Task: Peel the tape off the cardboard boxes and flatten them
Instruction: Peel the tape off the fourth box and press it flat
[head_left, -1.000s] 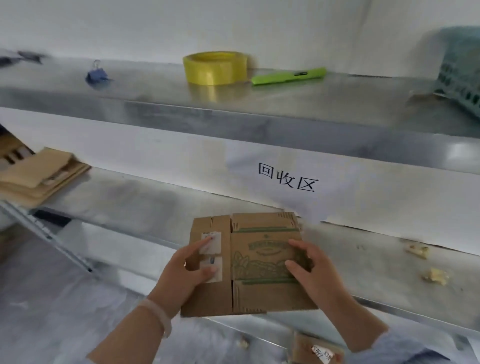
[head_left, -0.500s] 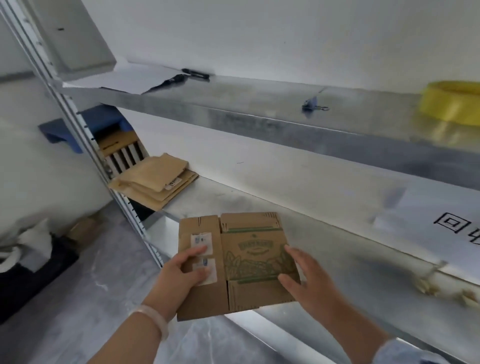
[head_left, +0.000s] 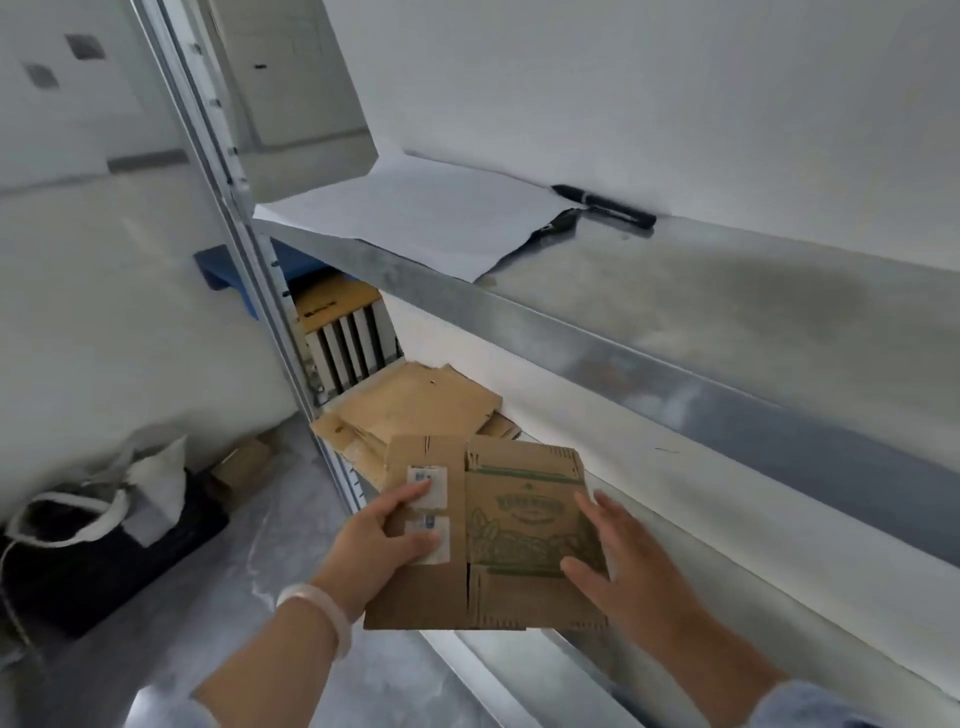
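A flattened brown cardboard box (head_left: 498, 535) with green print and two white labels is held flat in front of me, over the front edge of the lower metal shelf (head_left: 779, 587). My left hand (head_left: 379, 540) grips its left side, thumb on top across the labels. My right hand (head_left: 628, 566) lies on the box's right part with straight, spread fingers. Just beyond the box, a stack of flattened cardboard boxes (head_left: 415, 410) rests on the left end of the same shelf.
A metal upright (head_left: 249, 270) bounds the shelving on the left. The upper shelf (head_left: 675, 322) carries a white sheet of paper (head_left: 415, 213) and a black marker (head_left: 605, 205). A dark bag (head_left: 98, 540) sits on the floor at left.
The view has swung left, away from the yellow tape roll and the sign. Both hands have carried the flattened box left toward the cardboard stack. The right fingers have straightened.
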